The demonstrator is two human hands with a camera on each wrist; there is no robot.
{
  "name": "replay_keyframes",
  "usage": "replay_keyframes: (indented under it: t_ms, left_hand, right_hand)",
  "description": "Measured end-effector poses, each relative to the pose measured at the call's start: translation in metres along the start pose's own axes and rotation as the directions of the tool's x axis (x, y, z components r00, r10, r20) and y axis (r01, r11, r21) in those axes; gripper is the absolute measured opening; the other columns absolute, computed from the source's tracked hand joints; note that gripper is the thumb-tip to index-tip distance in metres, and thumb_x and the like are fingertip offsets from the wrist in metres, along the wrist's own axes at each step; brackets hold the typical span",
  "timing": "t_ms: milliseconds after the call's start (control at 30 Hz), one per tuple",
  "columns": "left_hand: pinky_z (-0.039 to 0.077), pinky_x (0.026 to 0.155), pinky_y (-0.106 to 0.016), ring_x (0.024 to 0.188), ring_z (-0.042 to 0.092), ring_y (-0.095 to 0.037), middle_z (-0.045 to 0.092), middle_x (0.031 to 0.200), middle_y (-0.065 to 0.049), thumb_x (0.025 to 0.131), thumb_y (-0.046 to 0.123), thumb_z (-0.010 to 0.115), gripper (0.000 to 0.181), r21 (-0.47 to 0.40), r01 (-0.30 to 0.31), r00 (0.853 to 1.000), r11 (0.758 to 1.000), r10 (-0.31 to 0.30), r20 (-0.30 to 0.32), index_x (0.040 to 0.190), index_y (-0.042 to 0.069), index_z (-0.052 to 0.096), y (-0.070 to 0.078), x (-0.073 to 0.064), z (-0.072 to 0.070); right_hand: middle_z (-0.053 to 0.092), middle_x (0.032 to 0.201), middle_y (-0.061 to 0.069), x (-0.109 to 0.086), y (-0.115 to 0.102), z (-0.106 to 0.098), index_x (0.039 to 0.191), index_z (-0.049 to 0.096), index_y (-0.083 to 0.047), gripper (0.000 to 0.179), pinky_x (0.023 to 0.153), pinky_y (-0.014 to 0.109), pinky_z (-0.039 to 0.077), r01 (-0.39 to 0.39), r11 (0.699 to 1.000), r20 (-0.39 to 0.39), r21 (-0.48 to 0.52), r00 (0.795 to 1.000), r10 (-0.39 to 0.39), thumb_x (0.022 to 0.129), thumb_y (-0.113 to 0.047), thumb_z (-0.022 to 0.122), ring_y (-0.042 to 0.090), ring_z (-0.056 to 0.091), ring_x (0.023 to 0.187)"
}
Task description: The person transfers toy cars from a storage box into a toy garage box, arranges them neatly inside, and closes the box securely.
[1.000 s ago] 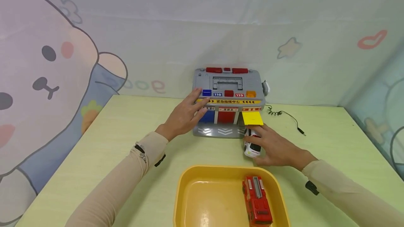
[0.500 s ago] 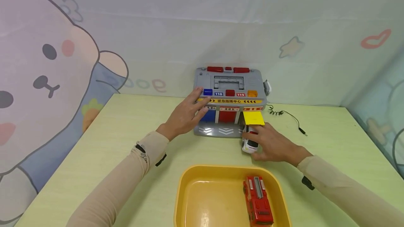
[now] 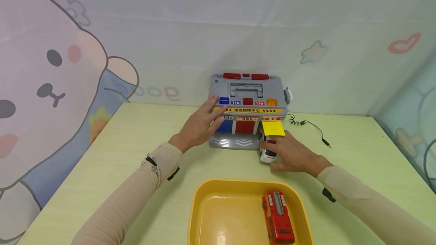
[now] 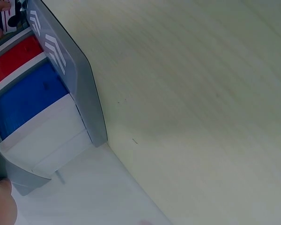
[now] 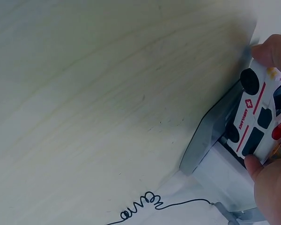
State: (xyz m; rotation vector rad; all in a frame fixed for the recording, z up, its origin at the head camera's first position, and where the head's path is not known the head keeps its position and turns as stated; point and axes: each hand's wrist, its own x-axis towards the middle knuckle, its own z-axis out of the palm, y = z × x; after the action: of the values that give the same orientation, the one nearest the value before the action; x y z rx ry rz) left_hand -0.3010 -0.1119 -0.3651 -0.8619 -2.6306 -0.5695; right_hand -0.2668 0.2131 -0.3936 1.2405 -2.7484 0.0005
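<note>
A grey toy emergency station (image 3: 221, 88) stands against the back wall, with a blue door (image 4: 30, 101) and a red door (image 4: 16, 63) down. Its yellow door (image 3: 273, 128) is raised at the right bay. My left hand (image 3: 199, 126) rests on the station's left front edge, fingers spread. With my right hand (image 3: 294, 154) I grip a white toy ambulance (image 5: 255, 110) by its body; its far end is under the yellow door and its near end sticks out over the ramp (image 3: 235, 141). The fingers and the door partly cover the ambulance.
Nearer me sits a yellow tray (image 3: 201, 203) holding a red toy fire truck (image 3: 279, 218). A thin black coiled cable (image 3: 315, 126) with a plug lies on the table right of the station. A printed cloth (image 3: 170, 48) hangs behind.
My right hand has pushed the ambulance forward and slightly left, further into the bay under the yellow door. The left hand stays at the station's left edge.
</note>
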Motion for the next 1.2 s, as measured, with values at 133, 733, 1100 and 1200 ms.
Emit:
replay_keyframes:
  t_ms: [133, 733, 1100, 1200]
  left_hand:
    - [0.024, 0.125, -0.045, 0.155, 0.021, -0.03, 0.023, 0.166, -0.014, 0.106, 0.037, 0.044, 0.051, 0.001, 0.001, 1.0, 1.0, -0.001, -0.002, 0.152, 0.015, 0.044, 0.0004, -0.0002, -0.0002]
    - [0.024, 0.125, -0.044, 0.155, 0.02, -0.03, 0.021, 0.167, -0.013, 0.106, 0.037, 0.045, 0.051, 0.001, 0.007, 1.0, 1.0, -0.007, -0.001, 0.152, 0.016, 0.043, -0.0003, -0.0005, 0.0013]
    - [0.024, 0.125, -0.044, 0.155, 0.021, -0.031, 0.023, 0.166, -0.015, 0.106, 0.035, 0.044, 0.05, 0.015, -0.014, 1.0, 1.0, 0.014, -0.011, 0.151, 0.014, 0.044, -0.0007, -0.0005, 0.0006]
    - [0.024, 0.125, -0.043, 0.155, 0.021, -0.031, 0.022, 0.166, -0.015, 0.106, 0.036, 0.044, 0.05, 0.012, -0.009, 1.0, 1.0, 0.009, -0.009, 0.152, 0.014, 0.043, -0.0005, -0.0005, 0.0003]
  right_hand:
    - [0.06, 0.132, 0.014, 0.0013, -0.0002, 0.0007, 0.133, 0.063, -0.017, 0.058, 0.105, 0.056, 0.04, 0.004, 1.0, -0.001, -0.002, 1.0, -0.004, 0.078, -0.029, 0.076, 0.03, 0.055, 0.116]
    - [0.053, 0.146, 0.018, 0.0055, 0.001, 0.0023, 0.136, 0.061, -0.014, 0.061, 0.112, 0.061, 0.037, 0.034, 0.999, -0.03, 0.024, 0.999, -0.034, 0.077, -0.02, 0.076, 0.033, 0.054, 0.127]
    - [0.061, 0.136, 0.014, 0.0031, 0.002, 0.0018, 0.14, 0.058, -0.013, 0.061, 0.107, 0.053, 0.047, 0.013, 0.999, 0.0, 0.03, 1.0, -0.013, 0.081, -0.016, 0.076, 0.03, 0.056, 0.118]
    - [0.062, 0.136, 0.011, 0.0031, 0.0033, 0.0013, 0.139, 0.059, -0.013, 0.061, 0.106, 0.051, 0.049, 0.017, 1.0, -0.014, 0.022, 1.0, -0.017, 0.082, -0.016, 0.078, 0.029, 0.059, 0.119]
